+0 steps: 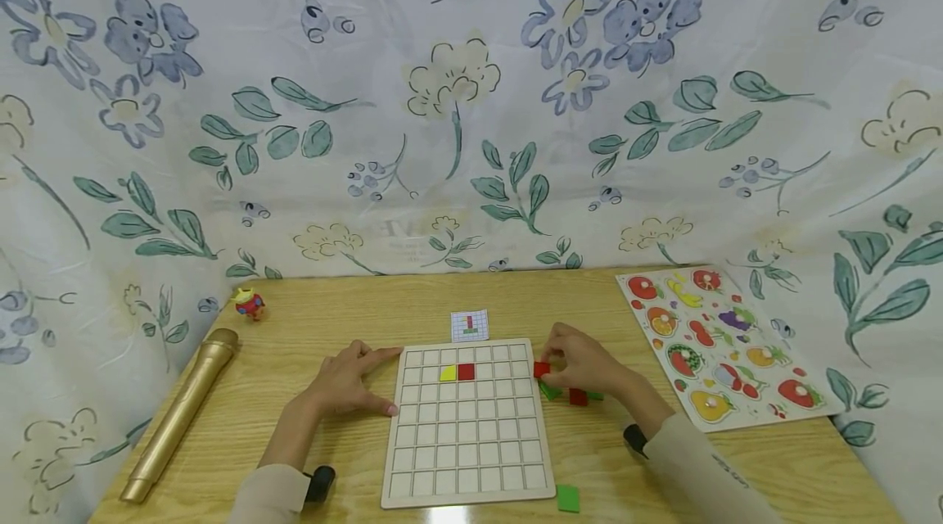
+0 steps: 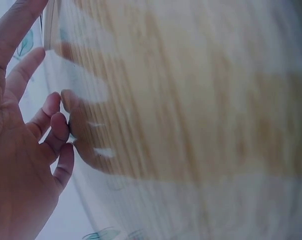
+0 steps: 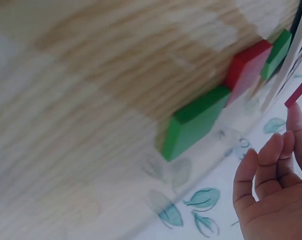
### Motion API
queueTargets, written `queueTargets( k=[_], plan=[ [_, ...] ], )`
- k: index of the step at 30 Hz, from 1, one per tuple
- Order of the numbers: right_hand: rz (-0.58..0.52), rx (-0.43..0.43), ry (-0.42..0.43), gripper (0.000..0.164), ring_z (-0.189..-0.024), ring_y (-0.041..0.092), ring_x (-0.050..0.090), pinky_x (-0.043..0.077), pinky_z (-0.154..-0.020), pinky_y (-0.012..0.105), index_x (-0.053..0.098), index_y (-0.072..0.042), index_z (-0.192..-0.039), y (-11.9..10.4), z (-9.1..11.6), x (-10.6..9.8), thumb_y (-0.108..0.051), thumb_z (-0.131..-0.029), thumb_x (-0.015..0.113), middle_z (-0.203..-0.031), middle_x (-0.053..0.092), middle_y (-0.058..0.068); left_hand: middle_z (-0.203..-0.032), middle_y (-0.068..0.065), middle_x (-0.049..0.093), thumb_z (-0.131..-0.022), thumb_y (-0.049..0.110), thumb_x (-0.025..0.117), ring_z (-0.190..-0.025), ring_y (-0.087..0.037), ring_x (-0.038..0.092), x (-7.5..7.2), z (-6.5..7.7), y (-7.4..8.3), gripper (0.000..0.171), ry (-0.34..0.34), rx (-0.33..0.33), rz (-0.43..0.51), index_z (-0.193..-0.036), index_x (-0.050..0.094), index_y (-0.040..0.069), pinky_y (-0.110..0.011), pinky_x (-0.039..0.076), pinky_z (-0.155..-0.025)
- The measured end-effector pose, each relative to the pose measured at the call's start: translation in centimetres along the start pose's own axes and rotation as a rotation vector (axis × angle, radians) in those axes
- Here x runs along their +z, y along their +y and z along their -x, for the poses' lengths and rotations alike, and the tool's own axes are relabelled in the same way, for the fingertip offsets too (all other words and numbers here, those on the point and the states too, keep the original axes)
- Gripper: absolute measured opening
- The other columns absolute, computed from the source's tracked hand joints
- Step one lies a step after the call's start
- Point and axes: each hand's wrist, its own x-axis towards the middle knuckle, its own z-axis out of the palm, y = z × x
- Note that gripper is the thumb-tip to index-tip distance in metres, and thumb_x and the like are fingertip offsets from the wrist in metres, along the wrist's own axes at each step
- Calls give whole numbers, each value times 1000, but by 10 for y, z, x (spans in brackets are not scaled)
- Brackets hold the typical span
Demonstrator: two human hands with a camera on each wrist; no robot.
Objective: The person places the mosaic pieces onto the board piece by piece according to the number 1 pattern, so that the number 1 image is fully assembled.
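Note:
A pale wooden grid board (image 1: 467, 433) lies on the table, with a yellow tile (image 1: 448, 373) and a red tile (image 1: 466, 372) side by side in its upper cells. My left hand (image 1: 342, 383) touches the board's left edge with thumb and index finger spread. Beyond the right edge, my right hand (image 1: 585, 360) pinches another red tile (image 1: 541, 369) just above the table. Under and beside that hand lie a green tile (image 1: 549, 390), a loose red tile (image 1: 578, 397) and a second green piece (image 3: 196, 122), seen large in the right wrist view.
A small printed pattern card (image 1: 469, 326) lies behind the board. One green tile (image 1: 568, 498) sits near its lower right corner. To the right is a fruit puzzle board (image 1: 722, 344); a gold microphone (image 1: 180, 417) and a small toy figure (image 1: 249, 304) are at left.

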Motion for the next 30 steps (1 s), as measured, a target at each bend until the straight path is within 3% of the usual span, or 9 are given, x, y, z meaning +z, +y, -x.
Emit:
queueTargets(
  k=[12, 30],
  plan=[
    [15, -39, -27, 18, -83, 11, 45, 43, -76, 27, 70, -12, -88, -13, -11, 6, -21, -78, 83, -91, 48, -5, -100, -1, 44, -59, 65, 84, -89, -16, 40, -1, 0, 0, 99, 0, 5, 11, -145, 51, 30, -39, 26, -79],
    [45, -82, -70, 20, -78, 9, 43, 39, -69, 24, 71, -12, -89, -35, -25, 21, -24, -78, 83, -90, 51, 1, -100, -1, 44, -59, 65, 85, -87, -15, 40, 0, 0, -1, 99, 7, 9, 17, -145, 51, 31, -38, 25, -79]
  ],
)
